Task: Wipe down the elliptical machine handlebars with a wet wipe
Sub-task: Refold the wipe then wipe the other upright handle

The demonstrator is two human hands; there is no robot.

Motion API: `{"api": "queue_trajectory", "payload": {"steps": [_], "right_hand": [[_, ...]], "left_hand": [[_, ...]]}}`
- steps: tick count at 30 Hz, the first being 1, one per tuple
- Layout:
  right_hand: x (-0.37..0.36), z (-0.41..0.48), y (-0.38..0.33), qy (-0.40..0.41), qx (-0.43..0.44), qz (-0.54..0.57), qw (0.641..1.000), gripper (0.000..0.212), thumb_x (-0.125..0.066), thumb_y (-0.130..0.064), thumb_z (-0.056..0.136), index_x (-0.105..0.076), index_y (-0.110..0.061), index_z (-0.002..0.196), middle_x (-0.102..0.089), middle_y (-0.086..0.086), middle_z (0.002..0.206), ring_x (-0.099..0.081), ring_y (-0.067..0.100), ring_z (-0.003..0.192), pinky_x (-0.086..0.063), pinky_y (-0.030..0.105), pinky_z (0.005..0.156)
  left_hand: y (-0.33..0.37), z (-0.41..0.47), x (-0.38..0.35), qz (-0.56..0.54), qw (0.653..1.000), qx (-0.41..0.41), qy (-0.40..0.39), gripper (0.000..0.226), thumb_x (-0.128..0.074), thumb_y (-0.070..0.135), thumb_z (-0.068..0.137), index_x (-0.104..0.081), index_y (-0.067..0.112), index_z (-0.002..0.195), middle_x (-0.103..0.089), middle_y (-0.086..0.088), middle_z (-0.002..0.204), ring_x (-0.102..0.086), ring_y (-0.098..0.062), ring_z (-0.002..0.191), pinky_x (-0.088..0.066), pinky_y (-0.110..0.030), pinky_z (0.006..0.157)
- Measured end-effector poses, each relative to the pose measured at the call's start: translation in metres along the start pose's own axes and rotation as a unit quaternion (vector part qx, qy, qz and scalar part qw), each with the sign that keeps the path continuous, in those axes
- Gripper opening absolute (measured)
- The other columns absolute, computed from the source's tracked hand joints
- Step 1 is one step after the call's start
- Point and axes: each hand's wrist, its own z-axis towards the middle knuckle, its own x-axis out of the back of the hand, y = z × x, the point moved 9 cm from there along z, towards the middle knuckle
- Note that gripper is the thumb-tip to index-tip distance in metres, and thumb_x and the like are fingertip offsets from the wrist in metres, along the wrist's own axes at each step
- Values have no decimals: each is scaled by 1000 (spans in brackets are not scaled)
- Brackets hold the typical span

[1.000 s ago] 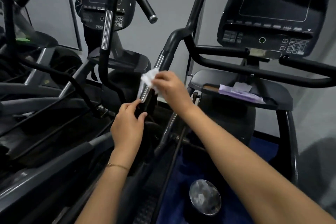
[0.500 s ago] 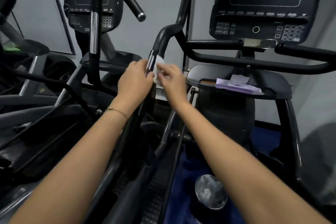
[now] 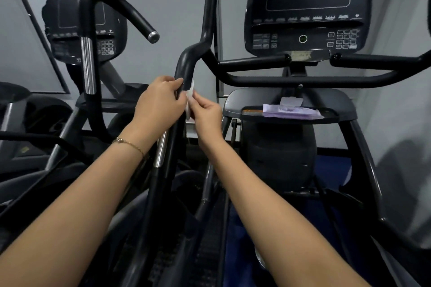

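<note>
— How far along am I?
— Early, I'd judge: the crossbar [image 3: 310,80] and far handles look untouched. My left hand [image 3: 158,105] grips the moving handlebar [image 3: 186,65]; my right hand [image 3: 206,112] pinches the wet wipe [image 3: 190,98] against it.
— Changes?
— Both hands sit higher up the bar than a second ago

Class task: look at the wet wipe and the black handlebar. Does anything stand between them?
Nothing visible does. The right hand pinches the wet wipe beside the handlebar, where the left hand grips it.
</note>
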Motion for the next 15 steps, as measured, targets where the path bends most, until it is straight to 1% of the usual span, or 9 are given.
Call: {"api": "queue_trajectory", "payload": {"steps": [3, 4, 6, 7, 8, 10, 11, 12, 15], "right_hand": [[-6, 26, -9, 4, 0, 11, 1000, 36, -52, -7, 91, -53, 5, 125, -59, 20, 124, -57, 26, 117, -43, 40, 104], [-6, 29, -6, 3, -9, 20, 1000, 36, -51, -6, 92, -52, 5, 126, -59, 21, 125, -56, 27, 117, -43, 40, 104], [-2, 29, 4, -6, -34, 54, 998, 35, -51, -5, 92, -52, 7, 125, -60, 20, 121, -61, 23, 108, -48, 32, 98], [-1, 27, 6, -13, -48, 73, 996, 35, -52, -6, 92, -53, 7, 124, -64, 19, 114, -65, 17, 96, -52, 25, 89], [-1, 28, 6, -20, -59, 92, 994, 33, -53, -7, 91, -56, 8, 121, -69, 15, 100, -67, 10, 79, -54, 18, 77], [-4, 42, 2, -25, -77, 123, 989, 24, -56, -10, 90, -64, 5, 106, -70, 1, 67, -63, 3, 54, -52, 14, 54], [-7, 53, -2, -26, -93, 150, 984, 17, -56, -11, 90, -67, 1, 97, -68, -2, 59, -63, 5, 50, -50, 16, 50], [-11, 63, -6, -24, -110, 176, 978, 14, -57, -11, 90, -67, -3, 89, -68, -1, 57, -64, 8, 52, -51, 18, 50], [-15, 83, -4, -17, -153, 214, 965, 17, -56, -11, 89, -65, -5, 75, -68, 2, 56, -66, 12, 53, -54, 22, 53]], "left_hand": [[3, 9, 4, 36, 999, -19, 18, 36, -47, 19, 95, -57, 15, 129, -52, -4, 135, -51, -23, 121, -39, -32, 96], [4, 10, 4, 44, 998, -25, 22, 35, -49, 17, 94, -58, 15, 128, -54, -4, 133, -53, -24, 118, -40, -32, 94], [4, 10, 3, 52, 998, -33, 34, 34, -50, 15, 94, -60, 14, 126, -56, -5, 130, -56, -27, 112, -43, -32, 90], [4, 11, 2, 56, 997, -33, 39, 33, -51, 16, 94, -61, 14, 125, -56, -5, 128, -57, -28, 109, -43, -33, 88], [5, 12, 1, 65, 997, -29, 43, 31, -51, 17, 94, -62, 13, 123, -57, -5, 127, -58, -28, 107, -43, -33, 85], [5, 16, 0, 85, 995, -9, 48, 28, -50, 19, 94, -64, 11, 118, -57, -7, 121, -59, -30, 102, -41, -32, 77], [7, 18, 0, 95, 994, 0, 49, 28, -50, 19, 95, -64, 10, 117, -57, -8, 120, -59, -31, 100, -38, -31, 73], [9, 19, 0, 103, 993, 5, 51, 28, -50, 19, 95, -62, 9, 118, -57, -8, 120, -59, -31, 99, -36, -31, 70], [17, 22, -1, 128, 990, 2, 61, 26, -52, 16, 93, -58, 14, 118, -54, -4, 125, -59, -29, 99, -33, -29, 66]]}}
